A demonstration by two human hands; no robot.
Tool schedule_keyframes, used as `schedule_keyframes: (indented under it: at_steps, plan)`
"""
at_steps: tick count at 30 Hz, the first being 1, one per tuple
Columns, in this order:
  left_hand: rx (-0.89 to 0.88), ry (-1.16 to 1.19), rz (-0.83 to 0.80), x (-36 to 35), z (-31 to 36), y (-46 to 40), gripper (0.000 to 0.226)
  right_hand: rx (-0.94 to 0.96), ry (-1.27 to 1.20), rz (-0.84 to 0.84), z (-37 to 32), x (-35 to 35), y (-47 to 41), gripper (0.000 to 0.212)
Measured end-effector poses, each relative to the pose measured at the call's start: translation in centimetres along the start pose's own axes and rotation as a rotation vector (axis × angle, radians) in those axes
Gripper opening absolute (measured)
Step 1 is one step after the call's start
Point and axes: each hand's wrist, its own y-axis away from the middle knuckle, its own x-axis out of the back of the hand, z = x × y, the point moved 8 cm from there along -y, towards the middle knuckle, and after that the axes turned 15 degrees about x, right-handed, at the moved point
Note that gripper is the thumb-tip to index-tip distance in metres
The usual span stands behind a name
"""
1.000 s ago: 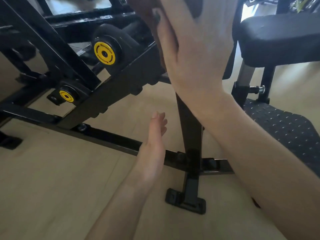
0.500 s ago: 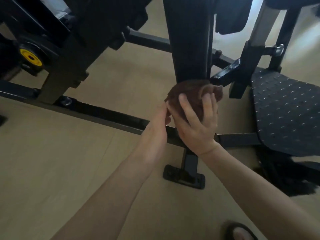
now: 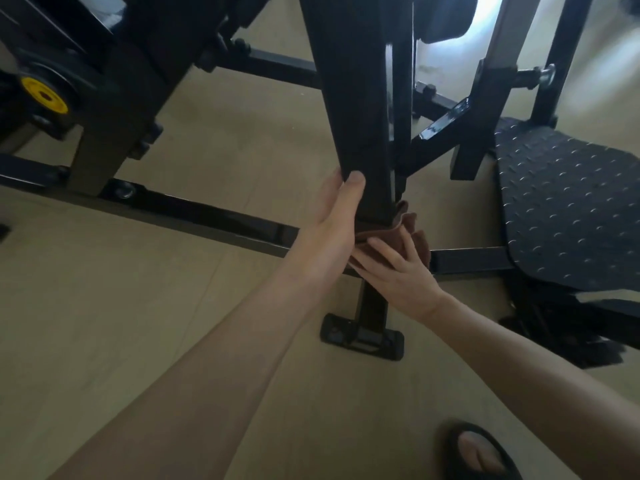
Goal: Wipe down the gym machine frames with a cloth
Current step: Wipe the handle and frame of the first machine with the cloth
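Note:
A black upright post (image 3: 356,109) of the gym machine frame rises through the middle of the view. A brown cloth (image 3: 398,233) is bunched around the post's lower end, just above the floor bar (image 3: 207,216). My right hand (image 3: 394,271) presses the cloth against the post with spread fingers laid over it. My left hand (image 3: 336,216) holds the post's left edge just above the cloth, thumb on the front face.
The post's foot plate (image 3: 360,336) sits on the tan floor below my hands. A studded black footplate (image 3: 568,209) lies at the right. A yellow-capped roller (image 3: 43,95) is at far left. My sandalled foot (image 3: 479,452) shows at the bottom right.
My right hand has slid the cloth down the post from high up to its base. My left hand has come onto the post's left edge.

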Motion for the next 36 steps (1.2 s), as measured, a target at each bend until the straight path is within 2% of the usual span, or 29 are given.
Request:
schedule_keyframes:
  at_steps: [4, 6, 9, 12, 17, 21, 24, 26, 29, 33, 36]
  plan:
    - [0.009, -0.003, 0.016, 0.3, -0.2, -0.3, 0.066, 0.092, -0.052, -0.063, 0.8, 0.8, 0.3, 0.051]
    - [0.051, -0.003, 0.028, 0.7, -0.2, -0.4, 0.064, 0.117, -0.085, -0.053, 1.8, 1.7, -0.2, 0.049]
    - [0.080, -0.009, 0.010, 1.1, 0.4, -0.3, 0.058, 0.091, -0.104, 0.072, 3.5, 3.6, -2.3, 0.042]
    - [-0.003, 0.007, 0.064, 1.7, 1.1, -0.6, 0.055, 0.078, -0.072, 0.226, 4.3, 4.6, -3.6, 0.035]
    - [-0.076, -0.016, 0.107, 1.6, 0.5, -1.6, 0.038, -0.015, -0.048, 0.317, 3.4, 1.5, -2.5, 0.045]
    - [-0.082, 0.028, 0.110, 1.2, 0.3, -2.3, 0.026, -0.026, -0.088, 0.125, 0.1, -1.7, 0.4, 0.044]
    - [-0.075, 0.034, 0.113, 1.2, 0.1, -2.3, 0.028, -0.199, -0.167, 0.092, -1.3, -2.8, 1.8, 0.066]
    - [-0.069, 0.024, 0.085, 1.0, -0.1, -2.1, 0.027, -0.267, -0.191, 0.061, -2.2, -2.6, 1.7, 0.061]
    - [-0.043, -0.011, 0.047, 0.8, -0.5, -1.5, 0.040, -0.358, -0.274, 0.009, -3.1, -1.7, 1.9, 0.055]
    - [0.042, -0.003, 0.017, 0.7, -1.1, -1.2, 0.059, -0.443, -0.397, -0.174, -5.1, -1.5, 3.5, 0.054]
    - [0.077, 0.031, 0.002, 0.8, -1.6, -1.0, 0.064, -0.570, -0.485, -0.196, -6.0, -0.8, 4.5, 0.049]
